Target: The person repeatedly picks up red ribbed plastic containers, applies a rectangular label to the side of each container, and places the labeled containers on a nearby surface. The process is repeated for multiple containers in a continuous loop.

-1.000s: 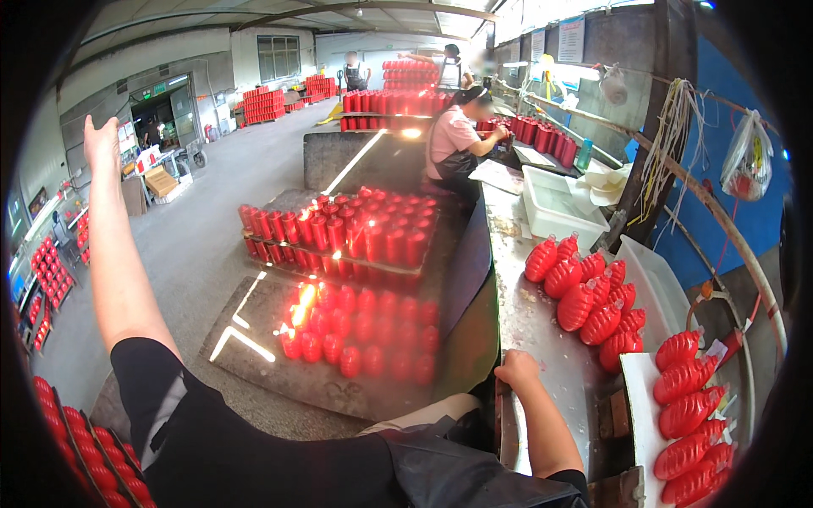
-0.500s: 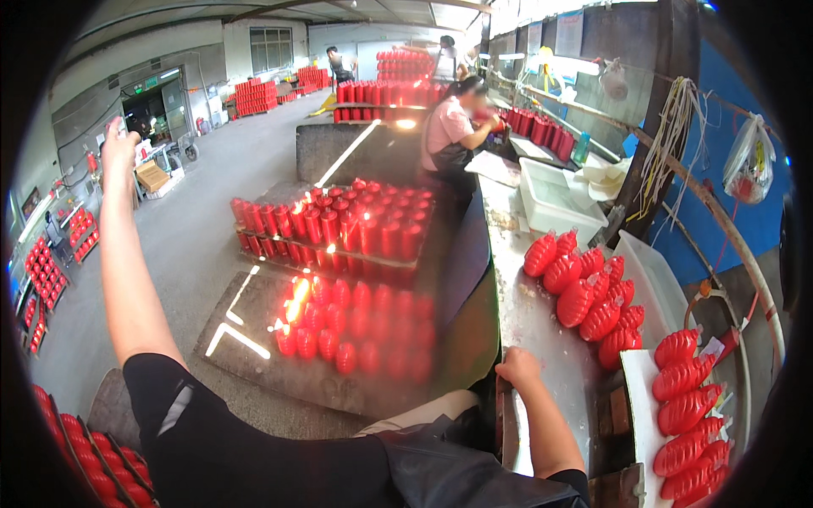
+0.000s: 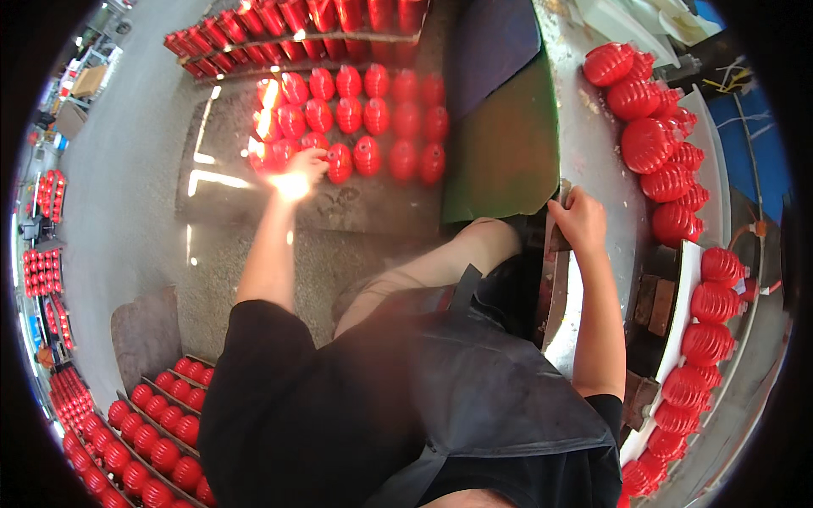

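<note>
My left hand [image 3: 303, 169] reaches down at the near row of red ribbed, egg-shaped containers [image 3: 366, 157] standing on a dark board. Its fingers are a little apart beside a front-row container [image 3: 339, 162]; whether they touch it I cannot tell. Strong glare covers the wrist. On my right side, my right hand [image 3: 584, 218] is closed on the edge of the metal-topped bench [image 3: 584, 144]. More ribbed red containers [image 3: 648, 144] lie piled on that bench, several showing clear necks.
Beyond the board stands a rack of red cylinders [image 3: 296, 38]. A green-brown panel [image 3: 500, 140] hangs beside the bench. Red ribbed pieces [image 3: 707, 345] line a white board at right. Racks of red containers [image 3: 146, 438] stand at lower left, near an upright grey board [image 3: 146, 330].
My left hand has come down from far out at the left to the containers. The view has tilted downward. My right hand stays on the bench edge.
</note>
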Demonstrator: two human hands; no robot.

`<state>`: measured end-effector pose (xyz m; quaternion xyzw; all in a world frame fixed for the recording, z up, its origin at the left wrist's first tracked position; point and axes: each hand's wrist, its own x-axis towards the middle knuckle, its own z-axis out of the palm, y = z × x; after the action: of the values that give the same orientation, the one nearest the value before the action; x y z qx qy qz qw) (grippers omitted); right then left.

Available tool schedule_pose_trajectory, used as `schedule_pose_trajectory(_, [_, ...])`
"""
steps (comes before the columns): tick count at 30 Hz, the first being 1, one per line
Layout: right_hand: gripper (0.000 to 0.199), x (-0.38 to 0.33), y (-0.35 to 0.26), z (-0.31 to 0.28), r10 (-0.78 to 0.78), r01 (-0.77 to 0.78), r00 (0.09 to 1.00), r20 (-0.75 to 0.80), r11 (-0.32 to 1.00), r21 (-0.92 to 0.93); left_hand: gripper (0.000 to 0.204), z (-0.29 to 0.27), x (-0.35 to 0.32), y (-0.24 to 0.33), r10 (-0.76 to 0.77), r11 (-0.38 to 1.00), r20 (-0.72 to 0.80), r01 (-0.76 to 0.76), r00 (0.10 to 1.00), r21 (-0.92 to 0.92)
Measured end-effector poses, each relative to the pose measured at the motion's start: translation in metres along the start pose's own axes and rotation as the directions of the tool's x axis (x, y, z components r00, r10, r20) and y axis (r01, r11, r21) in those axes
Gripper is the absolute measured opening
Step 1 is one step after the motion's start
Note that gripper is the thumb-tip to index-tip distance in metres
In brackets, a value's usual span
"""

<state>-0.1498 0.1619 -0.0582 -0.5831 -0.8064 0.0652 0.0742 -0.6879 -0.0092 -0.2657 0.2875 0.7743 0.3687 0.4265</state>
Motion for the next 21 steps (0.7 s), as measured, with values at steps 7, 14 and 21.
schedule_pose_trajectory(7, [0.042,0.001,-0.005,-0.001,0.029,-0.028,0.998,0.051,0.999,-0.030,0.061,0.118,0.053,-0.053,0.115,0.895,-0.173,-0.026,0.978,0.446])
schedule_pose_trajectory(14, [0.044,0.004,-0.010,-0.006,0.096,-0.094,0.989,0.109,0.995,-0.017,0.064,0.145,0.118,-0.044,0.140,0.802,-0.204,0.010,0.969,0.598])
schedule_pose_trajectory(21, [0.045,0.005,-0.011,-0.005,0.108,-0.111,0.987,0.119,0.994,0.020,0.035,0.155,0.143,-0.058,0.226,0.782,-0.232,-0.034,0.946,0.623])
